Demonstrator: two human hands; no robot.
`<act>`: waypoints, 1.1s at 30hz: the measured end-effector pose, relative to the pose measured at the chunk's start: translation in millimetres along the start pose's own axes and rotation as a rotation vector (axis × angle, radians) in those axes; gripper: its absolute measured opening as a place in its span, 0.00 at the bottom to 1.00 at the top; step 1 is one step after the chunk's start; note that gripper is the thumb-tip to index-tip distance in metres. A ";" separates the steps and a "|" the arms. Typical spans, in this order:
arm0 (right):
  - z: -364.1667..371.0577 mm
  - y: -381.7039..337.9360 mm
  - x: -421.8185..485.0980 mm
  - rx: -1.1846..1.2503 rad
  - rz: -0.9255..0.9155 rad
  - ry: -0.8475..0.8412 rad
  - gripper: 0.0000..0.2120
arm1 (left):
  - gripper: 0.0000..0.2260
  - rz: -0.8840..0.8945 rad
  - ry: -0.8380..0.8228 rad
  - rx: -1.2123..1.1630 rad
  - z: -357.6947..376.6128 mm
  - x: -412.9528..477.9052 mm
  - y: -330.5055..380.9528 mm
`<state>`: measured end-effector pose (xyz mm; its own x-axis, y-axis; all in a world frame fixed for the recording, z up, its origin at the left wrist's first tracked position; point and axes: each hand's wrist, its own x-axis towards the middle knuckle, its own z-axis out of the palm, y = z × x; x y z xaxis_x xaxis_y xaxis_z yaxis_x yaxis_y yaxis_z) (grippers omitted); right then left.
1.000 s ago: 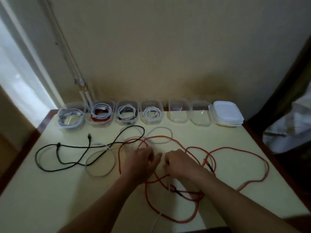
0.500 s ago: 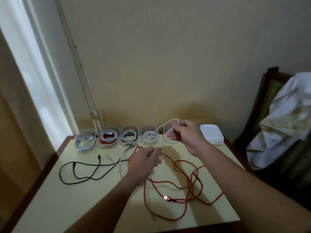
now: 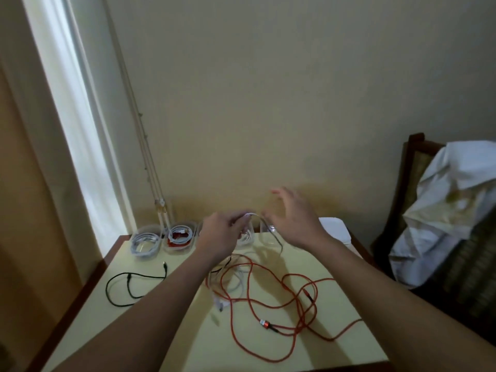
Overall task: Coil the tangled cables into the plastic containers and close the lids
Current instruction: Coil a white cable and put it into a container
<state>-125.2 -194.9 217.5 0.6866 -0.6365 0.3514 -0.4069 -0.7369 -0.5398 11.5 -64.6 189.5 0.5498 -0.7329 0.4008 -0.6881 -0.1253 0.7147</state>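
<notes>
Far left: 2 filled containers point(image 3: 147, 226) in plain view, others hidden behind the hands. 1 black cable point(image 3: 128, 276) slack on the table point(image 3: 349, 350). Left hand point(image 3: 218, 234) pinching the white cable point(image 3: 249, 214) above the container row, arc running rightward, drooping just beside the right hand point(image 3: 294, 220), fingers spread, gripping nothing. 1 red cable point(image 3: 264, 323) sprawled below, nearer the body.

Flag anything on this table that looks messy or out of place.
The red cable sprawls in tangled loops across the table, crossing over a white cable; a black cable lies loose at the left. None is coiled like those in the containers at the back.
</notes>
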 end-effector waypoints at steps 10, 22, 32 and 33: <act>-18.5 -18.7 -16.8 0.277 -0.102 0.008 0.10 | 0.09 -0.325 -0.135 -0.576 -14.0 -21.5 43.6; -47.1 18.5 -25.6 0.316 0.057 0.204 0.16 | 0.15 -0.682 -0.467 -1.240 -60.1 -27.7 54.0; -44.5 38.8 -67.1 0.460 0.114 -0.200 0.12 | 0.14 -0.751 0.089 -1.611 -100.7 -13.7 45.2; -46.4 35.6 -69.3 0.437 0.095 -0.203 0.08 | 0.13 -0.741 0.088 -1.570 -98.0 -13.7 44.7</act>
<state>-215.2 -187.5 209.4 0.7804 -0.6065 0.1524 -0.2119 -0.4857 -0.8481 19.7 5.3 272.2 0.5685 -0.7828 -0.2529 0.7482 0.3642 0.5545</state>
